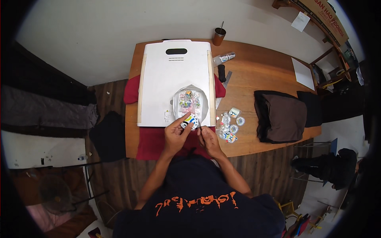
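My left hand (174, 136) pinches a round sticker (189, 121) printed in blue, green and black on white. Close beside it, my right hand (210, 141) is closed around scissors (199, 123), whose thin dark blades reach up to the sticker's right edge. Their handles are mostly hidden by my fingers. Just beyond my hands, a round white bowl-like holder (203, 104) contains colourful printed scraps (188, 100). It rests on the near part of a large white board (158, 79) with a dark slot at its far end.
Right of the board lie clear packs of round stickers (228, 137), small round rolls (234, 129), a ruler (227, 79) and a black object (222, 73). A brown cup (218, 37) stands at the back. Folded dark clothes (281, 117) lie on the wooden table (254, 71); red cloth (152, 142) sits under the board.
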{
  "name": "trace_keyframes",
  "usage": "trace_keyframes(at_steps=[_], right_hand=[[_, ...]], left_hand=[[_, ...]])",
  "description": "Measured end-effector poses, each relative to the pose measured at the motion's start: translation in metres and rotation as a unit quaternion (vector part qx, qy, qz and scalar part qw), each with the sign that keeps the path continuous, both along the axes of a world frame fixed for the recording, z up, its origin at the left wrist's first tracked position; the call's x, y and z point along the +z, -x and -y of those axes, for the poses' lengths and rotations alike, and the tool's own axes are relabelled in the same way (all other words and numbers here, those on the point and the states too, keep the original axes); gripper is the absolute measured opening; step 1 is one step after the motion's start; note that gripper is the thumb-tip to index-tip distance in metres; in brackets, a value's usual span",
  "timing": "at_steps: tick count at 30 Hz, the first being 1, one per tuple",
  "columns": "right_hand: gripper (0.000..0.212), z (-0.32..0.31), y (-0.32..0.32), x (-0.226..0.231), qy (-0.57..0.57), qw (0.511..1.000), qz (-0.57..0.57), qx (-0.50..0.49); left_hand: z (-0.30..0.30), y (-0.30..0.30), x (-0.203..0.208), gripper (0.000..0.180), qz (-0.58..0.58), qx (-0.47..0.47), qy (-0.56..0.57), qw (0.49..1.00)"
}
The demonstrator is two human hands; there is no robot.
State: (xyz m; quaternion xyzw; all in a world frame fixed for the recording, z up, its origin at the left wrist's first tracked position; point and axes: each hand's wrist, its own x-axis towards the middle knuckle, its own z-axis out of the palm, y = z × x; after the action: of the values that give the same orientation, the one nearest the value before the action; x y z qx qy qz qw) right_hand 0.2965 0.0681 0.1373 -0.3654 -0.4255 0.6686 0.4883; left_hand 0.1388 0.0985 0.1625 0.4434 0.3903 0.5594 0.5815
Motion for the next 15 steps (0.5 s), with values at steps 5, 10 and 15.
trace_keyframes(at_steps=[5, 10, 15], right_hand=[[0.033, -0.0017, -0.0018, 0.0006, -0.007, 1.000, -0.005, 0.008], [0.033, -0.0009, -0.0022, -0.0021, 0.015, 1.000, -0.021, 0.013], [0.033, -0.0008, -0.0023, -0.0008, 0.016, 1.000, -0.014, 0.009]], left_hand=[[0.0001, 0.0009, 0.0002, 0.041, 0.003, -0.001, 0.001, 1.000], [0.0003, 0.0024, 0.0028, 0.041, 0.001, -0.009, 0.023, 1.000], [-0.0016, 0.0027, 0.0037, 0.042, 0.012, -0.003, 0.021, 1.000]])
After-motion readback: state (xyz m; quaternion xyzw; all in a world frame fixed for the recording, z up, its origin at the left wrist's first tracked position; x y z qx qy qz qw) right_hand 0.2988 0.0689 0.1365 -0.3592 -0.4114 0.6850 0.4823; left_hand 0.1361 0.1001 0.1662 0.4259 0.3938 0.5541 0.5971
